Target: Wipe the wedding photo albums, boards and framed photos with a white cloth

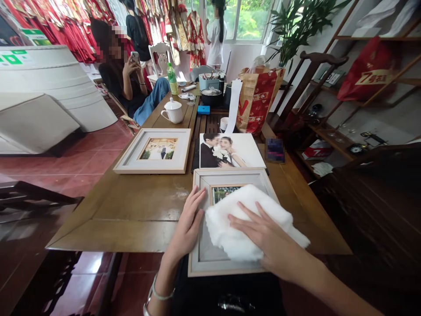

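A light wooden picture frame (197,259) with a pale grey mat lies at the table's near edge, a small photo (223,193) inside it. My left hand (189,226) rests along the frame's left side, its fingers stretched out on the border. A thick white cloth (223,228) covers much of the photo and mat. On top of the cloth lies my right hand (263,232), fingers spread and pressing down; its thumb is not plainly seen. Just beyond the frame is a wedding photo panel (251,151), and a second framed photo (153,169) lies to the left.
A white lidded cup (173,112), a green bottle (172,79) and a paper bag (259,98) stand farther along the wooden table (131,210). A phone (275,150) lies at right. A seated person (125,83) holds a phone; two others stand near hanging garments.
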`<move>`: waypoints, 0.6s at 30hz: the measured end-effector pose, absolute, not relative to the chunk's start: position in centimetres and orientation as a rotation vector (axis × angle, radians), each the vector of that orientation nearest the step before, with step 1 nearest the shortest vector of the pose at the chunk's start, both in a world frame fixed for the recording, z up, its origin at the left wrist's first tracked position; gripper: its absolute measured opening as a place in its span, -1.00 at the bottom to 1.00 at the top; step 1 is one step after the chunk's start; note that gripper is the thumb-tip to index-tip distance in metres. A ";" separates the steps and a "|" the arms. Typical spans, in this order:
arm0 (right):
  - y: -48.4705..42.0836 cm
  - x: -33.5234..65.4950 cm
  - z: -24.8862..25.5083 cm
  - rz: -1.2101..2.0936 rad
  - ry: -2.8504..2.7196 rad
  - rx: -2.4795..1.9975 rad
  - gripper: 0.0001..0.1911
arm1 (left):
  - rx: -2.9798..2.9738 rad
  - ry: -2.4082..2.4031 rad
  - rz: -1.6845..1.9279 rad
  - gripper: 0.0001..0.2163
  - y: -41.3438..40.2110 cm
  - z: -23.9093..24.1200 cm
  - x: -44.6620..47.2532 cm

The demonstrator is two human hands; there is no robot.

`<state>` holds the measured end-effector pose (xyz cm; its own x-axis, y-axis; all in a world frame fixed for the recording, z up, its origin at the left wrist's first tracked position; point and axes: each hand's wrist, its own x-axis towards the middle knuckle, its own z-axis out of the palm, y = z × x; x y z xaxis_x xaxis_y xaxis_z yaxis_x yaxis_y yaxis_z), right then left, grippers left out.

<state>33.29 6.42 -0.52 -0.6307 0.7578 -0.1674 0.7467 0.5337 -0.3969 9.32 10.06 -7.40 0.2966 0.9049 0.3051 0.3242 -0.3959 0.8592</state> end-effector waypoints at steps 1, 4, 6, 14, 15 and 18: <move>7.6 33.0 -0.5 0.639 -2.728 -1.353 -0.15 | 1.873 1.095 1.075 -0.59 10.1 -7.4 9.3; 10.9 31.7 -0.9 0.456 -2.710 -1.383 -0.16 | 1.845 1.105 1.063 -0.58 10.0 -7.3 9.3; 12.7 30.7 -1.2 0.369 -2.688 -1.379 -0.18 | 1.826 1.118 1.050 -0.57 10.0 -7.3 9.3; 10.7 29.1 -1.7 0.649 -2.784 -1.211 -0.09 | 1.753 1.178 1.098 -0.55 9.9 -7.5 9.5; 9.6 29.4 -1.5 0.741 -2.791 -1.157 -0.08 | 1.750 1.182 1.096 -0.55 9.9 -7.4 9.5; 6.5 30.7 0.0 1.012 -2.761 -1.003 -0.09 | 1.766 1.178 1.080 -0.55 10.0 -7.4 9.5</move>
